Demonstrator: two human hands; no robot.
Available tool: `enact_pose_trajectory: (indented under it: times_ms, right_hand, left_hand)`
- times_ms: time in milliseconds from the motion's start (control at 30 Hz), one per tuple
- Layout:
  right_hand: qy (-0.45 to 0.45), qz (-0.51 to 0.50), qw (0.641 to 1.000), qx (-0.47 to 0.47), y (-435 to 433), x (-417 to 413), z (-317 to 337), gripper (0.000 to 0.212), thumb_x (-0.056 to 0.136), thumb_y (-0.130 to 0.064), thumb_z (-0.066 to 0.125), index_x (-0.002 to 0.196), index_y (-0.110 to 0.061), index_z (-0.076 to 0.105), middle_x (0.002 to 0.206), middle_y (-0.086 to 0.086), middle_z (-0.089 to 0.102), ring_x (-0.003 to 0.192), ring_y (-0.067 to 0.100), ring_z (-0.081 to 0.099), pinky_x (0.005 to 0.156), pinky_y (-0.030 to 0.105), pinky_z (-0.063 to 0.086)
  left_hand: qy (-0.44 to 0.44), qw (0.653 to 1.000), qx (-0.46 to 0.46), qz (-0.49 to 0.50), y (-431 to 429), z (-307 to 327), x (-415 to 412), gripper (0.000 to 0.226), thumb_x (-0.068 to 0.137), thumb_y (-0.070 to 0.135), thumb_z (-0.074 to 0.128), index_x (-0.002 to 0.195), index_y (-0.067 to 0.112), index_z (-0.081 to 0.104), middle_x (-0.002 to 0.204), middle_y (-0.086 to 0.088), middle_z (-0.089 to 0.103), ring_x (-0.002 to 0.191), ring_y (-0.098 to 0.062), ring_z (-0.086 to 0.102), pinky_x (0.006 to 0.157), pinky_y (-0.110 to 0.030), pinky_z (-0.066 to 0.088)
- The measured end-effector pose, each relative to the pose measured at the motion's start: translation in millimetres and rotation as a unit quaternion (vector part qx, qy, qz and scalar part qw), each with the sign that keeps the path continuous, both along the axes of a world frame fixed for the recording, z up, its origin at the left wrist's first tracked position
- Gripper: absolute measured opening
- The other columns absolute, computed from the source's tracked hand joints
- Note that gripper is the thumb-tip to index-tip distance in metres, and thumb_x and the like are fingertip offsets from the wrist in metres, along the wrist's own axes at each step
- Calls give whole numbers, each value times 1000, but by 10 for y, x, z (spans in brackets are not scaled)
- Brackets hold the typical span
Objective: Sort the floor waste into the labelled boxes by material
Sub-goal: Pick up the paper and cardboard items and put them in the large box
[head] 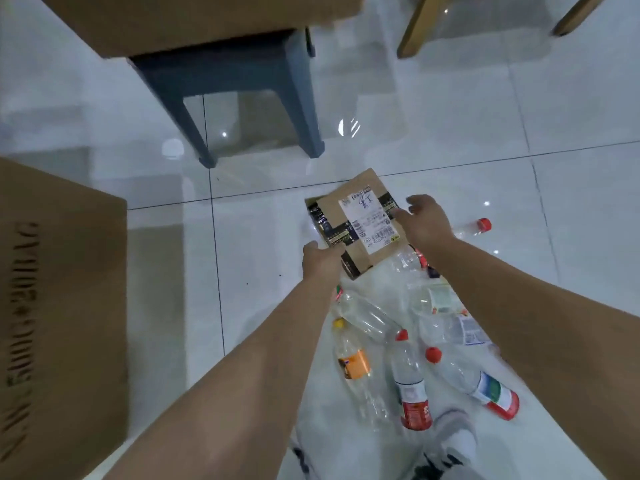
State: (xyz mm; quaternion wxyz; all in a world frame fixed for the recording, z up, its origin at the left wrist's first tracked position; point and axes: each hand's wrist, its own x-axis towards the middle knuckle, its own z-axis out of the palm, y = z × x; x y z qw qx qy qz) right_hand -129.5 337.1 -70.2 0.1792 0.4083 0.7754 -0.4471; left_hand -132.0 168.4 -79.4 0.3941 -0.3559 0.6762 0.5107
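Observation:
A small brown cardboard parcel [358, 223] with a white shipping label and black tape is held above the white tiled floor. My left hand [320, 259] grips its near left corner. My right hand [424, 220] holds its right edge, fingers along the side. Below my arms several empty clear plastic bottles lie on the floor: one with an orange label [353, 363], one with a red label [412, 386] and one with a green-and-red label [485, 386]. A large brown cardboard box [62, 317] stands at the left.
A grey plastic stool [242, 81] stands ahead with another cardboard box [194, 19] on top. Wooden chair legs [415, 26] are at the top right. A lone red-capped bottle [474, 226] lies right of my right hand. My shoe [453, 441] shows at the bottom.

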Motion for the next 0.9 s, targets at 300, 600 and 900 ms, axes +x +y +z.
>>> enact_pose_trajectory:
  times_ms: [300,600,900]
  right_hand:
    - [18,45,998,-47,27,-40,-890,32,91,-37,62,113,-14,64,107,3,72,97,26,69,88,45,57]
    - [127,-105,970,-176,-97,368,1100,34,89,-38,68,111,-12,67,102,3,75,92,18,72,76,30,60]
    - [79,-18,931,-355,-337,629,3783,35,91,-24,63,126,-20,60,110,7,75,96,25,74,60,28,57]
  left_hand:
    - [46,989,139,9,38,-862,68,37,92,37,61,126,26,58,121,0,69,112,-21,65,94,-41,53]
    - [92,946,310,34,69,1193,104,35,100,22,51,133,12,54,128,-12,65,119,-30,62,99,-49,51]
    - [51,901,402,157,-610,3674,503,35,102,20,40,134,9,51,129,-14,64,116,-28,63,93,-43,55]
